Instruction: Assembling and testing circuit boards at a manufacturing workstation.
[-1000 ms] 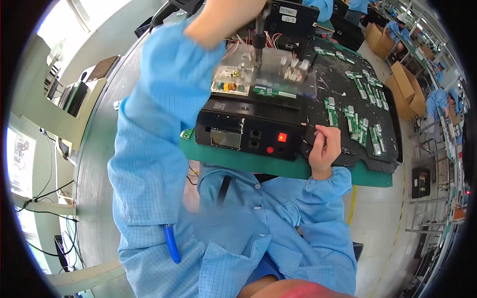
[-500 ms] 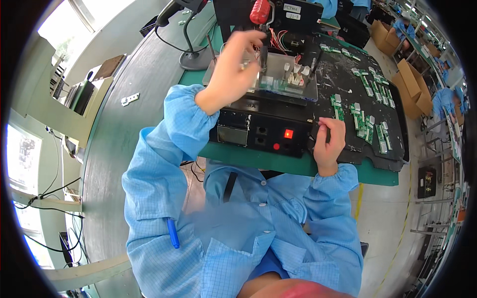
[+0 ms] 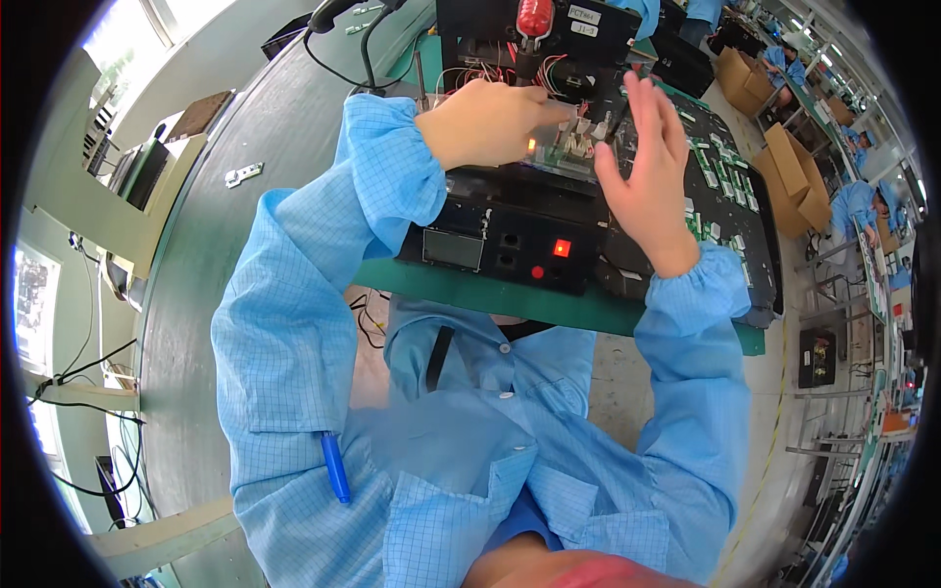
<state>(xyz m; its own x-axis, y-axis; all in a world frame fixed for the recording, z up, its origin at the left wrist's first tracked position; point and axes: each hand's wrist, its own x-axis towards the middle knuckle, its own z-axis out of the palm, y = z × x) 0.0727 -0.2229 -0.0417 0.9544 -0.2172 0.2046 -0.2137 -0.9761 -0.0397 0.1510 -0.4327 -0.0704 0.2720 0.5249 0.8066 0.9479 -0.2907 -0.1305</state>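
Note:
My left hand [image 3: 485, 122] reaches over the clear plate [image 3: 564, 165] of a black test fixture [image 3: 505, 220]. Its index finger stretches to the right across the plate; the other fingers are partly hidden under the hand, and I see nothing held. At the plate's right end, my right hand [image 3: 647, 171] is raised, open, with fingers extended and thumb apart. Whether it touches the plate I cannot tell. Connectors with wires [image 3: 580, 142] sit on the plate. Above it stands a red clamp handle [image 3: 535, 18]. A square light [image 3: 562, 248] glows red on the fixture's front.
Several green circuit boards [image 3: 725, 176] lie on the black mat at right, partly behind my right arm. A small white board [image 3: 244, 174] lies on the left table. A scanner stand [image 3: 371, 49] is at the back left. Cardboard boxes [image 3: 792, 176] stand beyond the table's right edge.
My left hand has come down from near the clamp handle onto the plate area. My right hand has risen from the fixture's front right corner to the plate's right end, its fingers opening.

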